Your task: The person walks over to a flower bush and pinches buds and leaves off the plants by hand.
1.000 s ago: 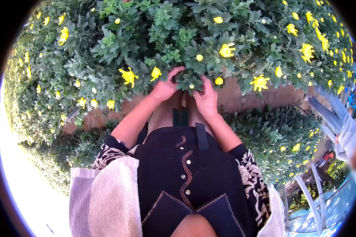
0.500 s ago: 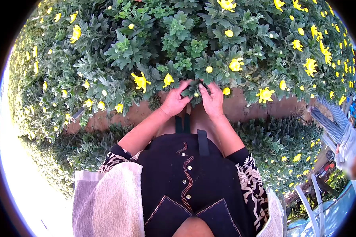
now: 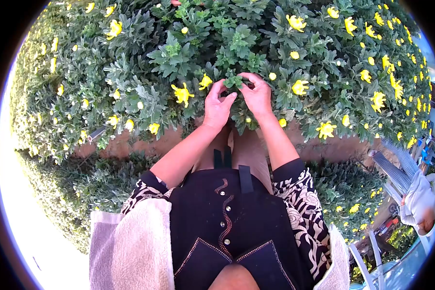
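Observation:
My left hand [image 3: 218,107] is at the near edge of a bed of yellow-flowered, chrysanthemum-like plants. Its thumb stands apart from the index finger, whose tip is by the leaves. Opposite it, my right hand [image 3: 257,98] has thumb and index finger closed on a small leafy shoot [image 3: 233,81]. The shoot rises between both hands; its stem is hidden by leaves and fingers. A yellow flower [image 3: 205,81] blooms just left of the hands, with a larger one [image 3: 182,94] further left. To the right is a yellow bud [image 3: 272,76].
Bare soil [image 3: 304,130] runs between this bed and a second planted row [image 3: 108,179] behind me. A grey pipe end [image 3: 96,134] pokes out at left. Another person [image 3: 419,198] is at the far right, near a striped grey sheet [image 3: 396,166].
Both hands have moved up and further into the plants. The left thumb has parted from its index finger. My view has shifted slightly, and the person at right appears lower.

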The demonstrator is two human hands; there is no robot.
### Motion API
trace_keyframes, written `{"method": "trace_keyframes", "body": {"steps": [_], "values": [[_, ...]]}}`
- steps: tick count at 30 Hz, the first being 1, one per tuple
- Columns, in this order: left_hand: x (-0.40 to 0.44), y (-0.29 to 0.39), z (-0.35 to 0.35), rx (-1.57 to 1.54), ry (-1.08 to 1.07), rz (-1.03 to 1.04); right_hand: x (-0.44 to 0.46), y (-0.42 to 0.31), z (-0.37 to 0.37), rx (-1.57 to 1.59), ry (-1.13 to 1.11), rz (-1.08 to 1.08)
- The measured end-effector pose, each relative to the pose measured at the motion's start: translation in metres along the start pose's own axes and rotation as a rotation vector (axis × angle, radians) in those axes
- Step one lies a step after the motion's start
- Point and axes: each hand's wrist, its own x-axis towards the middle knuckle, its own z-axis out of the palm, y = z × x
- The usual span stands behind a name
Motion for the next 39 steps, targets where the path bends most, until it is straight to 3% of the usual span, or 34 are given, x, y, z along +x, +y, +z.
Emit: {"method": "trace_keyframes", "body": {"steps": [2,4,7,11,14,15,16,21,26,27,28,30,32,34,35,36,38,39], "values": [[0.004,0.001,0.003,-0.091,0.005,-0.061,-0.001,0.003,-0.001,0.011,0.002,-0.116],[0.006,-0.007,0.005,-0.137,0.044,-0.046,-0.007,-0.004,-0.006,-0.013,-0.026,-0.102],[0.009,-0.016,0.004,-0.059,0.102,0.047,-0.01,-0.006,-0.009,0.053,-0.119,0.073],[0.008,-0.014,0.004,-0.111,0.094,-0.028,-0.01,-0.003,-0.005,0.182,-0.096,0.249],[0.009,-0.008,0.002,-0.08,0.045,-0.058,-0.009,-0.003,-0.005,0.219,-0.104,0.131],[0.008,-0.006,0.002,-0.053,0.019,-0.016,-0.007,-0.003,-0.007,0.164,-0.108,-0.067],[0.01,-0.008,0.001,-0.056,0.007,-0.008,-0.007,-0.004,-0.011,0.07,-0.115,-0.099],[0.006,-0.003,0.004,-0.07,0.006,-0.047,-0.012,-0.007,-0.014,0.208,-0.128,0.197],[0.005,0.008,0.017,0.003,0.048,-0.008,-0.018,-0.004,-0.014,0.197,-0.108,0.123],[0.011,-0.008,0.014,0.219,0.029,0.148,-0.019,-0.004,-0.016,0.131,-0.096,0.078],[0.01,-0.016,0.013,0.223,0.034,0.146,-0.02,-0.003,-0.016,0.063,-0.084,0.033],[0.011,-0.024,0.017,-0.016,0.021,0.0,-0.024,-0.001,-0.013,0.131,-0.019,0.009],[0.013,-0.027,0.023,-0.107,0.06,-0.096,-0.029,0.001,-0.013,0.198,0.082,0.132],[0.018,-0.027,0.024,0.117,0.11,-0.175,-0.032,0.002,-0.012,0.206,0.108,0.165],[0.021,-0.028,0.024,0.31,0.107,-0.124,-0.036,0.003,-0.012,0.257,0.123,0.174],[0.025,-0.028,0.023,0.312,0.111,-0.125,-0.037,0.003,-0.012,0.308,0.138,0.18],[0.033,-0.029,0.023,0.663,0.158,0.057,-0.038,0.007,-0.01,0.338,0.171,0.093],[0.038,-0.034,0.022,0.631,0.197,0.018,-0.04,0.011,-0.014,0.367,0.175,0.175]]}}
